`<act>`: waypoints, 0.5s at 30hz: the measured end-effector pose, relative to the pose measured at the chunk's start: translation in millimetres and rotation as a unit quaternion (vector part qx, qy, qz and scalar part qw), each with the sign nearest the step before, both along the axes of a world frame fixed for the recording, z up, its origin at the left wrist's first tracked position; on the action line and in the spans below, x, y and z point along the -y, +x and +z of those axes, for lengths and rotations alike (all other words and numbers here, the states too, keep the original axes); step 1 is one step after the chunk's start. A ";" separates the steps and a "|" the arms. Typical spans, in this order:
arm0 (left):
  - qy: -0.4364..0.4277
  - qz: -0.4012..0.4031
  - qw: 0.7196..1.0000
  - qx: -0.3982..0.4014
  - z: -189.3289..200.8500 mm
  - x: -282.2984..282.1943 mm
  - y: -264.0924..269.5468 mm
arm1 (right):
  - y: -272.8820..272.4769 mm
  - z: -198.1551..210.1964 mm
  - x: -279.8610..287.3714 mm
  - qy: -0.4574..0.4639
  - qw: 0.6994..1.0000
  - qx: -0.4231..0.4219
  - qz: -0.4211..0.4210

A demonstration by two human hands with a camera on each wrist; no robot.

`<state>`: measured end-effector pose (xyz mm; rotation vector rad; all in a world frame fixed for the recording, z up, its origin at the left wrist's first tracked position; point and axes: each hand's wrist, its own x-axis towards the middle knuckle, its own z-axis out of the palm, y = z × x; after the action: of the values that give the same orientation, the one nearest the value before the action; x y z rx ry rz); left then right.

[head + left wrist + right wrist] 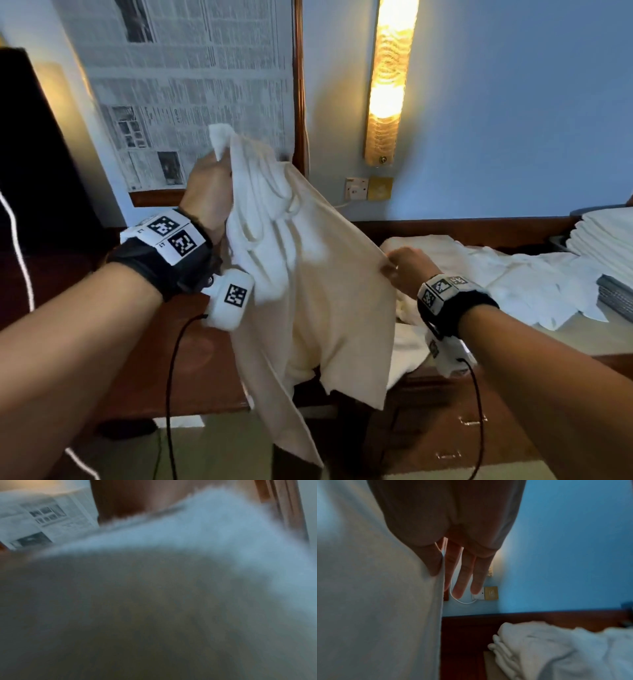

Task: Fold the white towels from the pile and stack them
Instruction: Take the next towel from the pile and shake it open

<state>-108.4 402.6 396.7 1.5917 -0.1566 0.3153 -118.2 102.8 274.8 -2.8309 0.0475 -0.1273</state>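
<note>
A soft, creased white towel (308, 274) is held up, bunched at the top in the left hand (209, 192) w/ curled fingers. Its thin edge is pinched by the right hand (406, 270); the other fingers (462, 574) are kept straight. A rumpled pile (496, 274) lies on the table.

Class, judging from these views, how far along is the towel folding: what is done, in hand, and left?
Done: a stack of folded towels sits at far right. In hand: the left hand grips one raised towel near its top, and the right hand pinches its edge; it hangs unfolded. Left: a loose pile lies on the table.
</note>
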 end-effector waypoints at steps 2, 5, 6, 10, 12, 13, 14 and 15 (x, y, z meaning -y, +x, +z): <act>-0.018 -0.005 1.000 -0.015 -6.7 -3.8 -8.1 | 4.7 6.9 -3.3 0.086 0.995 0.048 0.011; -0.032 -0.055 0.997 -0.041 -17.2 6.7 -28.3 | 7.1 38.6 -32.0 0.248 0.959 0.124 0.067; -0.014 -0.074 0.996 -0.043 -20.6 12.8 -34.4 | 5.3 51.7 -43.2 0.278 0.945 0.139 0.100; -0.007 -0.119 0.992 -0.049 -32.4 31.2 -44.0 | -1.9 93.5 -81.1 0.227 0.926 0.219 0.208; -0.013 -0.141 0.988 -0.055 -38.4 41.2 -48.1 | -2.5 104.2 -86.1 0.193 0.931 0.233 0.203; -0.007 -0.144 0.988 -0.052 -40.2 43.4 -49.7 | -2.3 107.0 -84.8 0.173 0.937 0.232 0.196; 0.001 -0.134 0.990 -0.047 -40.1 42.4 -48.1 | -2.9 108.6 -81.9 0.155 0.943 0.222 0.194; 0.007 -0.119 0.992 -0.041 -36.7 38.6 -46.4 | -3.0 108.7 -79.0 0.141 0.948 0.205 0.199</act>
<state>-154.8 364.0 360.1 1.5790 -0.2831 0.0641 -121.2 181.8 383.5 -2.4161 -0.5470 -0.5624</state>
